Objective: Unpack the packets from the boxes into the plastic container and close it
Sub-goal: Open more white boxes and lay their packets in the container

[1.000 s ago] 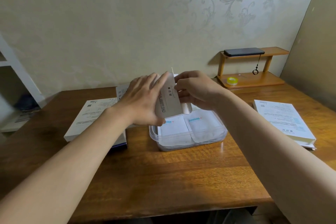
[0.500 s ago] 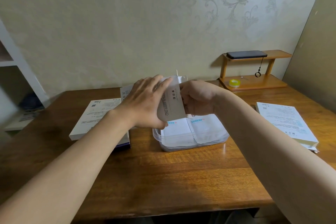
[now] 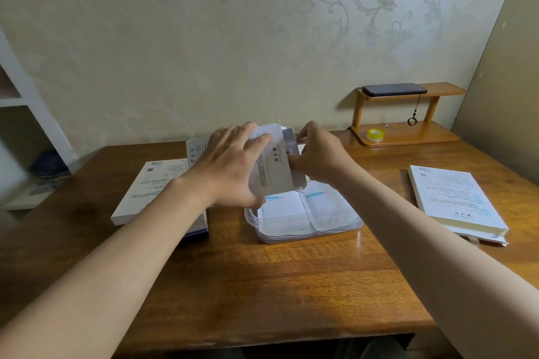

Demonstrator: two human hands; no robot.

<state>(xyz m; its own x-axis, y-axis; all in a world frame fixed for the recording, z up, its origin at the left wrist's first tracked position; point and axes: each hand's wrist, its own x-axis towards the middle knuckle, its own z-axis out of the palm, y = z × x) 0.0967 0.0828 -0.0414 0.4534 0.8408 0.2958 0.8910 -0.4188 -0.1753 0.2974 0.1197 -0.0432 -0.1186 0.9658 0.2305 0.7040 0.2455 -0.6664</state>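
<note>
Hiding fingertips of right hand (image 3: 319, 156), its grip unclear: white box (image 3: 272, 173) in left hand (image 3: 229, 169), above half-covered packets (image 3: 287, 208) in container (image 3: 309, 235).

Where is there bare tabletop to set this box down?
Widest: the front strip of table between the plastic container and the near edge. A smaller gap lies between container and right stack of boxes. Crowded: left stack sits close beside the container; left hand and right hand hold the box over it.
</note>
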